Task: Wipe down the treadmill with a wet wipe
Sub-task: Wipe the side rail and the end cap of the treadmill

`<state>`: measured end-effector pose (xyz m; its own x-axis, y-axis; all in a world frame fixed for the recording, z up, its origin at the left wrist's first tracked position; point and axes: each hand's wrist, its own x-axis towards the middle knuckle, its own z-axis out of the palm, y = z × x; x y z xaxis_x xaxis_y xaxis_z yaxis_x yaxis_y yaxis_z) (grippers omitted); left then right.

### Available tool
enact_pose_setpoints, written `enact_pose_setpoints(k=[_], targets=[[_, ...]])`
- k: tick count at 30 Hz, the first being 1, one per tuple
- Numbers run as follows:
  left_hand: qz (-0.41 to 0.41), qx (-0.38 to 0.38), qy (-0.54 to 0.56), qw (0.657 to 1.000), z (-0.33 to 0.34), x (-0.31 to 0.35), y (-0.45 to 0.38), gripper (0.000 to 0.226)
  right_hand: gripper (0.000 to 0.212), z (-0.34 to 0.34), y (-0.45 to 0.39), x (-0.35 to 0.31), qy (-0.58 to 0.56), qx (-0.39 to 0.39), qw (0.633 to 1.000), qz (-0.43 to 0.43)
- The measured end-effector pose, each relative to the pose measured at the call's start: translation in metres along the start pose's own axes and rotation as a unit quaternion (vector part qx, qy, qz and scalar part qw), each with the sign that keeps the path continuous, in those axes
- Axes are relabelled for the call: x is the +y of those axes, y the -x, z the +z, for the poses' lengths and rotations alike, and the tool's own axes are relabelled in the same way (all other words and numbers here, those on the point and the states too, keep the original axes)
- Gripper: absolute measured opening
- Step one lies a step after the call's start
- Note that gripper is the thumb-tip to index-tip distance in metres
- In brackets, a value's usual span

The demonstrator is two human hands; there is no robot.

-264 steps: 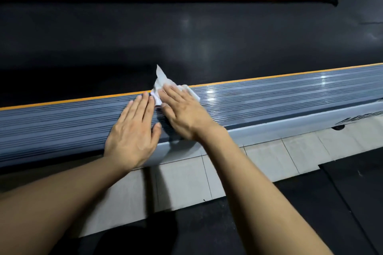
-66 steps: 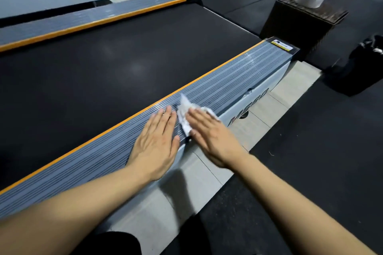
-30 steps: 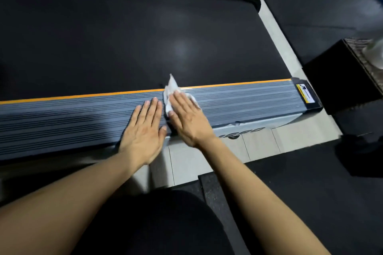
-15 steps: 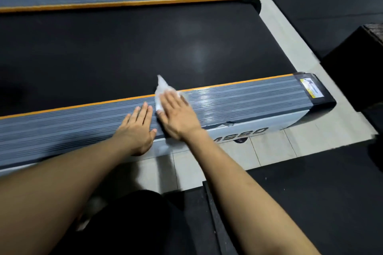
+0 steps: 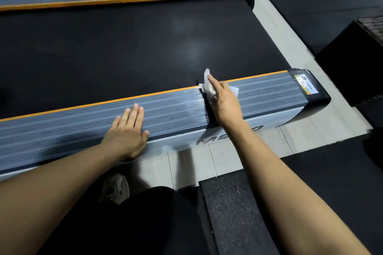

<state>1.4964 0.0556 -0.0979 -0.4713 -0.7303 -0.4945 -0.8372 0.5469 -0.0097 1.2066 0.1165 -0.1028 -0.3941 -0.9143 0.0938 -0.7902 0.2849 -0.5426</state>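
Right hand (image 5: 224, 102) presses the wet wipe (image 5: 209, 87) flat on the near side rail (image 5: 176, 107) of the treadmill, grip spread, fingers straight, likely for broad contact. Left hand (image 5: 126, 132) lies flat, spread, apparently bracing.

Both forearms bare to the frame edge; no sleeves, watch, rings or bands seen. Left hand (image 5: 126, 132) and right hand (image 5: 224, 101) ungloved, nails short and unpainted as far as can be told. Dark, black-looking trousers (image 5: 132, 223) cover the legs, plain fabric, no seams or markings readable. One shoe (image 5: 115, 188) shows beside the knee: worn grey-brown low sneaker, matching laces, soft upper. Other foot hidden.
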Motion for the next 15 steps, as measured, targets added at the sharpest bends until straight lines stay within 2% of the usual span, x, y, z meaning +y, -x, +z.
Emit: enact_pose_setpoints(k=[1, 2, 4, 6, 8, 11, 15], targets=[[0.000, 0.002, -0.002, 1.000, 0.000, 0.000, 0.000, 0.071, 0.062, 0.001, 0.000, 0.002, 0.011, -0.004, 1.000, -0.007], [-0.001, 0.003, -0.003, 1.000, 0.000, 0.001, 0.000, 0.071, 0.062, 0.004, 0.000, 0.006, 0.027, -0.006, 0.999, -0.019], [-0.003, 0.005, 0.002, 1.000, 0.001, 0.001, 0.000, 0.071, 0.045, 0.008, 0.001, 0.011, 0.073, -0.003, 0.996, -0.045], [0.000, 0.009, -0.001, 1.000, 0.002, 0.001, 0.000, 0.071, 0.030, 0.013, 0.004, 0.012, 0.159, 0.047, 0.985, -0.055], [0.000, 0.010, -0.003, 1.000, 0.002, -0.001, -0.001, 0.072, 0.031, 0.015, 0.012, 0.013, 0.210, 0.113, 0.970, -0.054], [0.000, 0.007, -0.001, 1.000, 0.002, -0.001, -0.001, 0.071, 0.046, 0.019, 0.031, 0.013, 0.159, 0.142, 0.977, -0.027], [0.000, 0.011, 0.003, 1.000, 0.003, -0.001, 0.000, 0.071, 0.043, 0.038, 0.039, 0.010, 0.127, 0.094, 0.987, -0.002]])
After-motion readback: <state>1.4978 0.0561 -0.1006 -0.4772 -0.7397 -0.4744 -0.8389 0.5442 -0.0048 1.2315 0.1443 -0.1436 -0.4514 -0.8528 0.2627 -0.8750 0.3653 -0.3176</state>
